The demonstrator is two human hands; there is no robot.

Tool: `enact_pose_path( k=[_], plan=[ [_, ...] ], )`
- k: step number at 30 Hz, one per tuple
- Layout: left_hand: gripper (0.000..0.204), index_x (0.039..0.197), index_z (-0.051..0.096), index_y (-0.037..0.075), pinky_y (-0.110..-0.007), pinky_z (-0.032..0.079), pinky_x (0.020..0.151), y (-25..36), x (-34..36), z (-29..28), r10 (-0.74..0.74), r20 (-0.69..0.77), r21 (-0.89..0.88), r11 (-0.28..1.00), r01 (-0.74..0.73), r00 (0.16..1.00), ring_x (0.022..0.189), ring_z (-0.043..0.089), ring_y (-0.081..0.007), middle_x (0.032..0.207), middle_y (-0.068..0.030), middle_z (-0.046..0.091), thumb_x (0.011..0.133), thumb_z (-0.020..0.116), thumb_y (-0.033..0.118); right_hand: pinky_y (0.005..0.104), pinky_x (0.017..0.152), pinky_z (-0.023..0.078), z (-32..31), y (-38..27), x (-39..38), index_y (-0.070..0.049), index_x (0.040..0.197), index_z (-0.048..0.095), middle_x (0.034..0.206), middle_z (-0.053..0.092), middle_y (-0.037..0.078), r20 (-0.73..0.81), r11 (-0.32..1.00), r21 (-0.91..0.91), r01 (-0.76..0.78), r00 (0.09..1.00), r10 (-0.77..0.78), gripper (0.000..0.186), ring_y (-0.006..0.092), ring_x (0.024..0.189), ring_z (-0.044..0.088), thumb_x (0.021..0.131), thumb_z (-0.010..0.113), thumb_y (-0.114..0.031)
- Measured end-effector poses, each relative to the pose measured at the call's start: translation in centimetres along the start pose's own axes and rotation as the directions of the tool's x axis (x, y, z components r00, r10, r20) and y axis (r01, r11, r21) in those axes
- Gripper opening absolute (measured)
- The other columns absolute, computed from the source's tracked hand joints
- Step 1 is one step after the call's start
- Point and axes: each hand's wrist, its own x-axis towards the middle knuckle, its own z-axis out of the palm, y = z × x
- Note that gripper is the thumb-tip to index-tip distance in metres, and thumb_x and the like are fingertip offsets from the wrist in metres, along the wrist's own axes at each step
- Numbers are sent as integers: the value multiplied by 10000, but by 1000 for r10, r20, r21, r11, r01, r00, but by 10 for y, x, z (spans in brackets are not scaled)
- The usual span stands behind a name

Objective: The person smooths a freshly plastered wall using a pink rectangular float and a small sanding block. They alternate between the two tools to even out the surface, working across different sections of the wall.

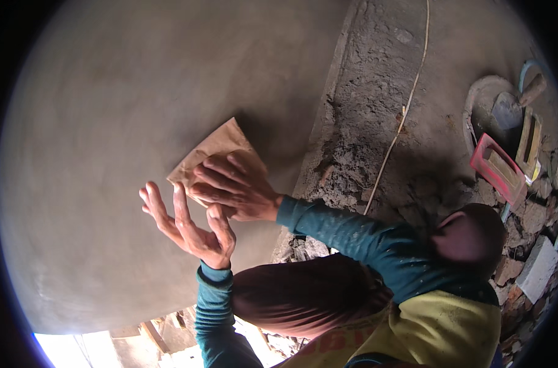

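A brown sheet of paper [224, 131] lies against a smooth grey plastered surface [101, 135]. My right hand [230, 187] rests on the paper with its fingers spread, pressing over it, and its thumb is mostly hidden. Just below and left of it, my left hand [193, 227] is raised with bent fingers apart and nothing in them, its fingertips near the paper's lower left corner.
A rough strip [358, 80] with a thin cable [411, 92] borders the plaster. Rightward are a round basin [475, 107] with a trowel [506, 111], a red float [478, 158], rubble [533, 214] and a pale block [536, 270]. My bent legs occupy the lower middle.
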Motion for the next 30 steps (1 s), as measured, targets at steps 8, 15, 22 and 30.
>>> enact_pose_path(
  k=[8,15,22,30],
  plan=[
    [532,1492,606,9,-652,207,1292,-7,-9,-29,-117,37,70,991,114,992,1588,327,-473,1659,-273,430,1059,597,318,575,1335,76,-66,194,70,-93,1694,343,1770,213,252,-338,742,-38,-670,707,621,791,430,1647,150,1102,419,-613],
    [505,1479,628,33,-679,197,1284,4,8,-4,-5,93,-23,1000,7,996,1586,330,-484,1653,-267,446,1034,608,271,642,1321,-2,12,21,-76,-92,1744,115,1793,-16,266,-59,742,-208,-637,766,641,802,455,1659,-61,1136,369,-549],
    [455,1435,670,59,-688,226,1277,-1,-11,-16,-29,201,-31,999,36,979,1581,348,-473,1628,-248,481,1022,607,237,566,1341,28,-27,152,-18,-10,1720,130,1785,-1,291,-37,364,360,-859,376,926,890,439,1665,-6,1125,313,-645],
    [414,1375,716,65,-695,220,1274,1,-11,2,-9,255,-77,997,29,967,1569,368,-475,1604,-255,506,993,638,202,593,1338,41,4,69,-46,-19,1728,94,1769,-12,324,-99,568,-132,-813,581,808,870,462,1656,-39,1126,323,-604]
  ],
)
